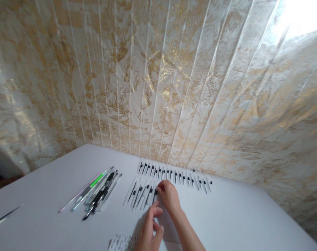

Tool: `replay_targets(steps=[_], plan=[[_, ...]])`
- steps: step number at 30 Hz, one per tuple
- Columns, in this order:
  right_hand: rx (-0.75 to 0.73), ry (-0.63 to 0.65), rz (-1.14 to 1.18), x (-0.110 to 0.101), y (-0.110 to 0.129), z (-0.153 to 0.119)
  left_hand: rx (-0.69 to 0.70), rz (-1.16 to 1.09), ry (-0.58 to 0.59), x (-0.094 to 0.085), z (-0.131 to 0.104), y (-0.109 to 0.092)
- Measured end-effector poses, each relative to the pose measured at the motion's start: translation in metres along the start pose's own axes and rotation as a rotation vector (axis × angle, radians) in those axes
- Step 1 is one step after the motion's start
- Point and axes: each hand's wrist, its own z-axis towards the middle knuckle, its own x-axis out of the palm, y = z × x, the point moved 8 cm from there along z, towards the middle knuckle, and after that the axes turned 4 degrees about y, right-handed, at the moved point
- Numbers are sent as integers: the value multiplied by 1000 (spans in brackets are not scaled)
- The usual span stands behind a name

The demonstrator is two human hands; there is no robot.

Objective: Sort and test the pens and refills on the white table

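Observation:
My right hand (169,196) is closed, fingertips pinched together at the right end of the nearer row of pen parts (141,196). What it pinches, if anything, is hidden. Just below it my left hand (151,225) has its fingers bent and apart, the index fingertip close to the lower end of the last black refill (155,196). Clear barrels, black refills and black caps make up this row. A longer row of similar pen parts (171,174) lies behind it, toward the wall.
To the left lies a loose pile of pens (99,191), one with a green section (97,179). A dark thin stick (5,217) lies at the far left. Printed paper (122,243) sits at the front edge of view. Gold-patterned sheeting (158,80) rises behind the white table (226,216).

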Motion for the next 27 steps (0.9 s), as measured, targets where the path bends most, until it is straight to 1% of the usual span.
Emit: replay_targets(steps=[5, 9, 11, 14, 16, 17, 18, 20, 21, 22, 23, 25, 27], plan=[[-6, -24, 85, -3, -3, -4, 23, 9, -12, -2, -2, -7], [-15, 6, 186, -6, -11, -14, 151, 35, 8, -1, -5, -20], [-26, 45, 238, -10, -17, -27, 215, 50, 40, 2, -9, -24], [-58, 124, 297, -21, -25, -57, 301, 91, 105, 9, -14, -33], [-80, 200, 324, -26, -32, -80, 348, 167, 135, 9, -13, -45], [-102, 212, 322, -30, -36, -91, 365, 238, 139, 6, -10, -52], [-147, 223, 301, -32, -37, -102, 377, 344, 123, -1, -5, -61], [-249, 228, 224, -33, -37, -118, 397, 625, 55, -23, 11, -78], [-285, 220, 183, -32, -37, -124, 396, 807, -31, -41, 21, -86], [-309, 211, 145, -30, -37, -127, 378, 866, -96, -61, 31, -91], [-319, 203, 117, -28, -37, -129, 355, 902, -152, -81, 40, -94], [-334, 202, 91, -22, -35, -129, 305, 973, -252, -117, 53, -91], [-358, 209, 97, -18, -31, -129, 271, 1022, -291, -140, 59, -81]])
